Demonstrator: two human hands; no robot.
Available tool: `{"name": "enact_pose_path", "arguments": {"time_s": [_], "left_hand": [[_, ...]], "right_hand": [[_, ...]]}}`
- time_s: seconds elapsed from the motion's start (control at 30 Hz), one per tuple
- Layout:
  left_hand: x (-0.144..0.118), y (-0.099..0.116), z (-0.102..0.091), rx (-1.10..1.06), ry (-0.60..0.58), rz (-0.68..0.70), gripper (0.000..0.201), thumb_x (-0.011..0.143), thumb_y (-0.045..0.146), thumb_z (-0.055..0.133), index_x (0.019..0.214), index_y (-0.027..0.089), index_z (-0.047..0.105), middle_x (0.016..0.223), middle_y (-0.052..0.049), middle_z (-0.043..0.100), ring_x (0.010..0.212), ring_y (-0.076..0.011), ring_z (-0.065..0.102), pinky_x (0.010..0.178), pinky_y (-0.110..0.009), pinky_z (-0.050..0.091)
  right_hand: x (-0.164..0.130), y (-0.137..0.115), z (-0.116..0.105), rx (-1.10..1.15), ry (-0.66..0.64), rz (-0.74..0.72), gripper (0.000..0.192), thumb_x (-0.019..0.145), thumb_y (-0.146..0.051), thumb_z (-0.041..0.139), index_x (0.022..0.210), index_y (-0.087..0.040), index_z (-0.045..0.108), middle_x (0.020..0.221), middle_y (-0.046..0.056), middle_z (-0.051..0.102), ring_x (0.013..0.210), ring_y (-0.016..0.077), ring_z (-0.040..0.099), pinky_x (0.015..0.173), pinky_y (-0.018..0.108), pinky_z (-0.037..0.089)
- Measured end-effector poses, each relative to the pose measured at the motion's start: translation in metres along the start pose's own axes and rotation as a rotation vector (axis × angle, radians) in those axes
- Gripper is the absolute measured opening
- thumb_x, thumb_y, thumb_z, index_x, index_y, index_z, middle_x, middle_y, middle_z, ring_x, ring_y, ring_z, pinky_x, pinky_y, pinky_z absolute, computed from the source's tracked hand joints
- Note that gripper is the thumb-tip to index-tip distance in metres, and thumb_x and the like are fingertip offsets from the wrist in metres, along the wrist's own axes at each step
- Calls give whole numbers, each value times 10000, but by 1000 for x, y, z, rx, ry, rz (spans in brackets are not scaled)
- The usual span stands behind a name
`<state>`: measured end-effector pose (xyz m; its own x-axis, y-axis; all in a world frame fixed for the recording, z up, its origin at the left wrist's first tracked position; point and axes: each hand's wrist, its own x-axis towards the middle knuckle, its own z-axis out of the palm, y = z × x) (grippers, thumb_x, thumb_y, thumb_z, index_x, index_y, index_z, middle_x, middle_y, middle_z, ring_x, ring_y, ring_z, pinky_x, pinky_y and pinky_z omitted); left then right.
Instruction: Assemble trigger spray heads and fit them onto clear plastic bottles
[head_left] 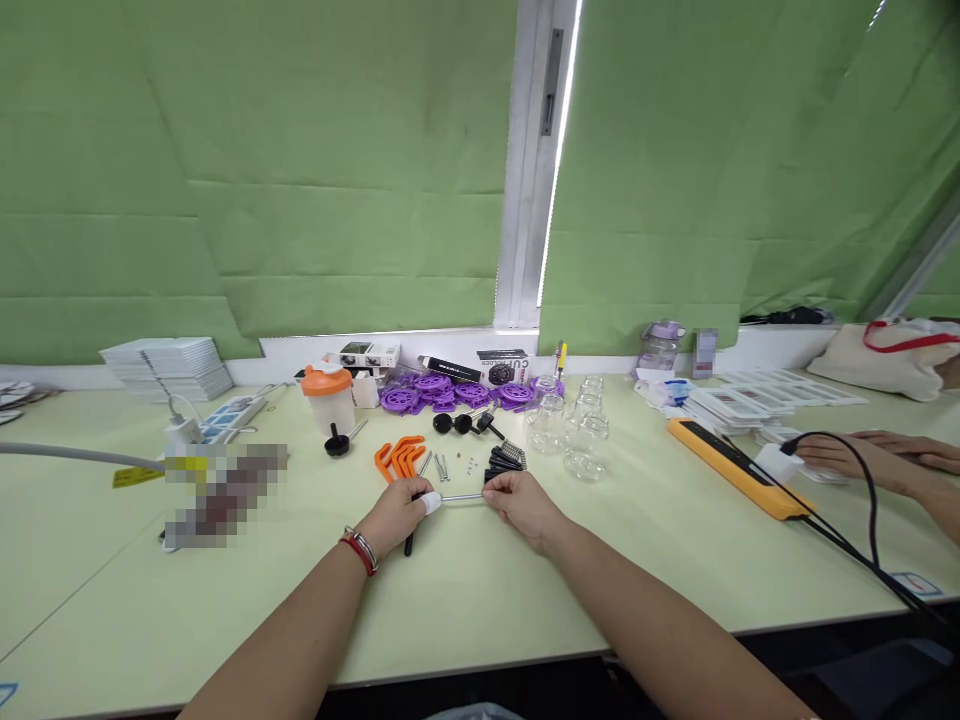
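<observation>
Between my two hands runs a thin metal rod, level above the near part of the table. My left hand, with a white wrap on one finger, pinches its left end. At its other end my right hand closes its fingertips; the tip there is hidden. A black stick-like part shows below my left hand, and I cannot tell whether the hand touches it. Just beyond lie orange bent pieces, metal screws, black cylindrical parts and springs.
Behind stand purple ring-shaped parts, an orange-lidded shaker cup and a cup holder box. Clear glasses stand to the right, before a yellow-orange power strip with cables. Another person's hands rest at far right.
</observation>
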<state>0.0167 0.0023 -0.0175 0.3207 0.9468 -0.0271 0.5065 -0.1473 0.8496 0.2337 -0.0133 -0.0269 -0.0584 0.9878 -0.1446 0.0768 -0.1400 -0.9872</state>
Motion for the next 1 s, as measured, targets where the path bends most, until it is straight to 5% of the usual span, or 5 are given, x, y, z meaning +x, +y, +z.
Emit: {"name": "enact_pose_path", "arguments": {"time_s": [1.0], "left_hand": [[-2, 1, 1, 2, 7, -8, 297, 714, 466, 538, 664, 174, 515, 579, 51, 352, 544, -107, 308, 510, -231, 237]], "right_hand": [[9, 14, 1, -305, -4, -118, 208, 760, -351, 527, 655, -171, 522, 532, -54, 353, 500, 88, 281, 481, 225, 238]]}}
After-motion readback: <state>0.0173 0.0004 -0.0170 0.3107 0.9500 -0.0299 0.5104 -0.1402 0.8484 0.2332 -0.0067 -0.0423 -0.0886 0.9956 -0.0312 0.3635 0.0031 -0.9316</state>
